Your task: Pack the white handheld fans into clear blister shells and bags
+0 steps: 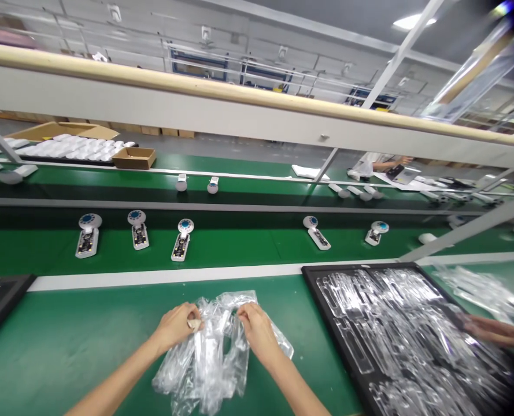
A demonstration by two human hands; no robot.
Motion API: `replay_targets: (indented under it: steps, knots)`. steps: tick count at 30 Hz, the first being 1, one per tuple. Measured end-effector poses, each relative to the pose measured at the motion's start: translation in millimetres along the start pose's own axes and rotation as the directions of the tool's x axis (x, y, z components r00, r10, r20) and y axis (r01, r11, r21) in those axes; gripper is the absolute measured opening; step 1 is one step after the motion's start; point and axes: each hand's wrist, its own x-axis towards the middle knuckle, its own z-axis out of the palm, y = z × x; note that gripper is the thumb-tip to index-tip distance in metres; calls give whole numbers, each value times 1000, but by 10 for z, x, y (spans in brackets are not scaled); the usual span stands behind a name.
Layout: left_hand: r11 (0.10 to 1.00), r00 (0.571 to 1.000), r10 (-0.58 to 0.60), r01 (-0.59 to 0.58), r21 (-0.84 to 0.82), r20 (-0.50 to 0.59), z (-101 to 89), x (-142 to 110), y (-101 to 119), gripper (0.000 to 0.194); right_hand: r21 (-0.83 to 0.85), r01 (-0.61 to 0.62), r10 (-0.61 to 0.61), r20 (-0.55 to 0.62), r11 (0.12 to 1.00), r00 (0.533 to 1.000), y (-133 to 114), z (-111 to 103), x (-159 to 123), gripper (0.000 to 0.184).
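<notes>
A crumpled heap of clear plastic bags [211, 361] lies on the green work surface in front of me. At its upper left, my left hand [176, 328] is closed with fingertips pinched against the plastic; a small off-white piece shows at the thumb, too small to name. My right hand [259, 332] is on the heap's upper right, fingers curled in a pinch on the thin film. How many bags the heap holds cannot be made out.
A black tray [337, 346] of clear plastic pieces stands at right, with another person's hand [495, 330] over it. Ahead, a green conveyor belt [248, 245] carries white devices [182, 240] with exposed circuit boards. Another black tray [9, 297] sits at left. A slanted post [460, 234] crosses the right side.
</notes>
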Motion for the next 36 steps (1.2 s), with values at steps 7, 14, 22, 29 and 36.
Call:
replay_targets:
  steps: [7,14,22,29,36]
  knots:
    - [1000,992,-6,9,-23,122,40,109,30,10,-47,-58,65,167,997,984,-87,111,399,28]
    - [999,996,28,-24,-48,87,-15,-2,167,12,-107,-1,17,154,994,988,-198,8,431,22]
    - [943,945,326,-327,-58,-20,-556,-643,814,18,-8,194,-192,99,981,976,-433,-747,-99,15]
    - [913,914,404,-405,-48,-36,-756,-742,1070,17,68,220,-220,-13,973,975,-487,-1159,-242,15]
    - [893,909,405,-417,-169,-98,-922,-846,1119,15,168,165,-168,2,972,986,-573,-1439,-326,19]
